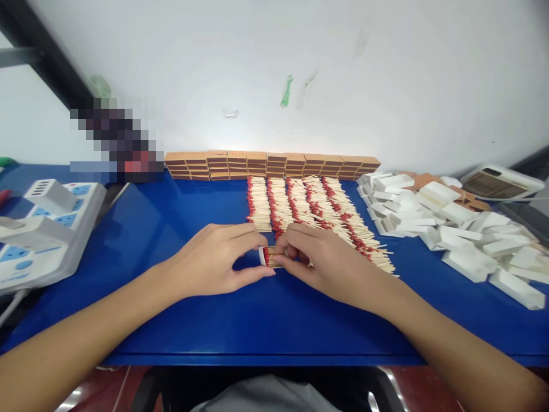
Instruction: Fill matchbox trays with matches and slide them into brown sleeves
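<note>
A small white matchbox tray (pixel 262 256) lies on the blue table in front of me, with red-headed matches (pixel 271 262) in it, heads to the left. My left hand (pixel 214 258) grips the tray's left end between thumb and fingers. Pinched fingers of my right hand (pixel 328 260) press on the matches over the tray's right part, which they hide. Just behind both hands, rows of loose matches (pixel 259 203) are spread out, their red heads mostly facing left.
Stacked brown matchboxes (pixel 257 166) line the wall. To the right lies a pile of white trays (pixel 467 234), with brown sleeves (pixel 422 182) and a phone (pixel 500 182) behind it. A white power strip (pixel 88 229) with plugs sits at the left. The blue table (pixel 257 329) ends near my lap.
</note>
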A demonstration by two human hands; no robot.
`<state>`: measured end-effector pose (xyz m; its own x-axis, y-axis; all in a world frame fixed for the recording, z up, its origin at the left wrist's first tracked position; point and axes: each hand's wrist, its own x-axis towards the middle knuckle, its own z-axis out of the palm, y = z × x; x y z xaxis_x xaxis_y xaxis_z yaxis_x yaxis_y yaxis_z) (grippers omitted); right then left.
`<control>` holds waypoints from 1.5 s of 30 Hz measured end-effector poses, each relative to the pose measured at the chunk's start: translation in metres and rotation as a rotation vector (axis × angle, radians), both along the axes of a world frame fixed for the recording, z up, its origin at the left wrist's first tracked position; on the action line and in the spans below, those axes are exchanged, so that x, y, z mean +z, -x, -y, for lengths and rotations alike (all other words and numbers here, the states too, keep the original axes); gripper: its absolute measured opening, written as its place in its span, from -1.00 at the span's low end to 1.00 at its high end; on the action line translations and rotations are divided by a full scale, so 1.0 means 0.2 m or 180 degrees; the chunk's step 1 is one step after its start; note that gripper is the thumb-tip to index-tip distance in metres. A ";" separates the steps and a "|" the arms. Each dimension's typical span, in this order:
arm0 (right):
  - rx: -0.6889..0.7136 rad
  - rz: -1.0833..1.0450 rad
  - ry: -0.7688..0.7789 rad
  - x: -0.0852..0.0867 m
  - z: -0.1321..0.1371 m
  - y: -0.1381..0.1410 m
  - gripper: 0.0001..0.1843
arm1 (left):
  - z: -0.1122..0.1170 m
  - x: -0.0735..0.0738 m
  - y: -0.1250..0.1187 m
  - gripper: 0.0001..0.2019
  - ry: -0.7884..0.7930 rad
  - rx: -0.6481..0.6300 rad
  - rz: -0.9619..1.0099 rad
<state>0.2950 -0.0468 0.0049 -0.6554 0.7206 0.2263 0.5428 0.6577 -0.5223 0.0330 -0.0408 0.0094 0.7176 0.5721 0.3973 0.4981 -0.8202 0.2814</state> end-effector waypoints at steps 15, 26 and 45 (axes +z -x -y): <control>-0.0389 0.0421 -0.0413 0.08 -0.07 -0.12 -0.88 | -0.07 0.02 0.07 -0.72 -0.0043 0.0243 0.0013; -0.0395 0.0232 -0.0307 0.08 -0.04 -0.09 -0.90 | -0.06 0.05 0.07 -0.72 0.0139 0.0361 0.0363; -0.0983 -0.0308 -0.0875 0.13 -0.11 -0.16 -0.81 | -0.08 0.09 0.08 -0.68 0.0883 0.0639 0.1081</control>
<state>0.3278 -0.0245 0.0317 -0.3845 0.7839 0.4875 0.6931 0.5939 -0.4085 0.0178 -0.0239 0.0274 0.4382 0.8035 0.4029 0.4809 -0.5882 0.6502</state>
